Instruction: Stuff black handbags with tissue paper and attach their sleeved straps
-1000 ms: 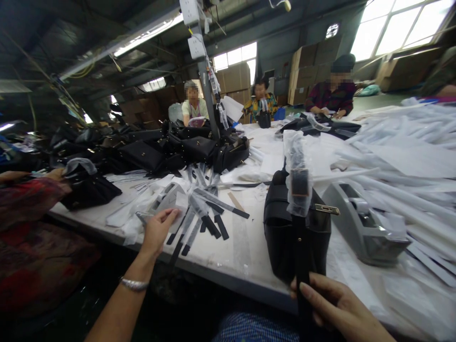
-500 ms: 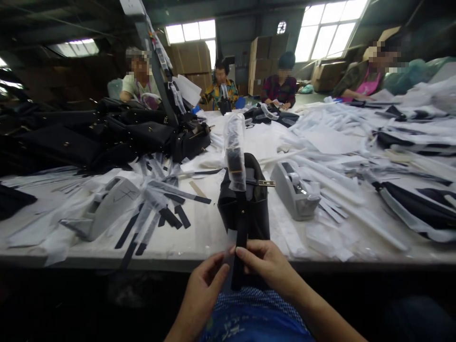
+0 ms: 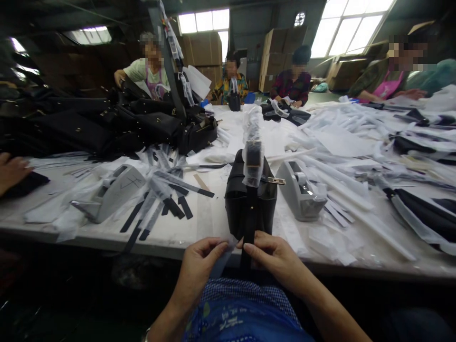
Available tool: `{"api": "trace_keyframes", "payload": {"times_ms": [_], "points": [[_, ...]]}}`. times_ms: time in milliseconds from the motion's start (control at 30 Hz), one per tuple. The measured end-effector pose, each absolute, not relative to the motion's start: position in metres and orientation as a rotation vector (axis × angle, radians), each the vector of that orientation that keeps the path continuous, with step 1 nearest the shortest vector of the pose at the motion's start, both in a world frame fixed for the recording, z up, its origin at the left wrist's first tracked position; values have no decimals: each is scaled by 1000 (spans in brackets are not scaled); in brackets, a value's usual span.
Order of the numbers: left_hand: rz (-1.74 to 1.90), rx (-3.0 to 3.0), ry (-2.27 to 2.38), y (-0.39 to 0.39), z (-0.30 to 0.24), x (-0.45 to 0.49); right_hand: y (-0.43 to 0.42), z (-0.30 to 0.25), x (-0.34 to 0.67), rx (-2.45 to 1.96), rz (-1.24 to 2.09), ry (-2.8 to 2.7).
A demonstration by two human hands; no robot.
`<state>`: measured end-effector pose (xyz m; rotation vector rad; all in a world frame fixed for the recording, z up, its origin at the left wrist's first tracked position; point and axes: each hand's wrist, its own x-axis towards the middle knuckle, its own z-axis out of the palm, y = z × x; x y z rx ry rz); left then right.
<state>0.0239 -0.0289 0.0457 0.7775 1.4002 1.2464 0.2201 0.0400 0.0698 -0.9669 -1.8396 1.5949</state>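
Note:
A black handbag (image 3: 231,209) stands upright at the table's front edge. Clear wrapping (image 3: 253,123) covers the upper part of its strap. Lower down, the bare black strap (image 3: 249,237) hangs toward me, and my right hand (image 3: 272,251) pinches it between thumb and fingers. Just left of it, my left hand (image 3: 203,256) is closed on a thin translucent sheet (image 3: 223,259), held beside the strap. A gold-coloured zipper pull (image 3: 277,181) sticks out at the bag's right side.
Grey tape dispensers stand on both sides, one left (image 3: 114,190) and one right (image 3: 301,190). Wrapped black strips (image 3: 171,194) lie at left, below piled black bags (image 3: 78,123). White wrapping (image 3: 342,137) covers the right. Several people work around the table; one hand (image 3: 12,173) shows at far left.
My left hand has moved left, drawing the translucent sheet away from the strap. My right hand stays on the strap. A co-worker's hand has appeared at far left.

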Motion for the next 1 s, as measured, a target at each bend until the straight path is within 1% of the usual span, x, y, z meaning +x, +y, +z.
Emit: {"api": "trace_keyframes", "payload": {"times_ms": [200,300,400,533,1000], "points": [[1184,726,1494,-46,33,13,30,67,216,-1010,1656,-1562],[1166,675,1472,-55,29,10,27,62,210,-1000,1543,-1477],[1126,639,1439,-63,25,8,26,60,203,-988,1390,-1478],[1116,634,1443,-69,23,7,25,63,193,-985,1274,-1502],[1157,628,1427,-67,29,10,25,64,180,-1051,1172,-1612]]}}
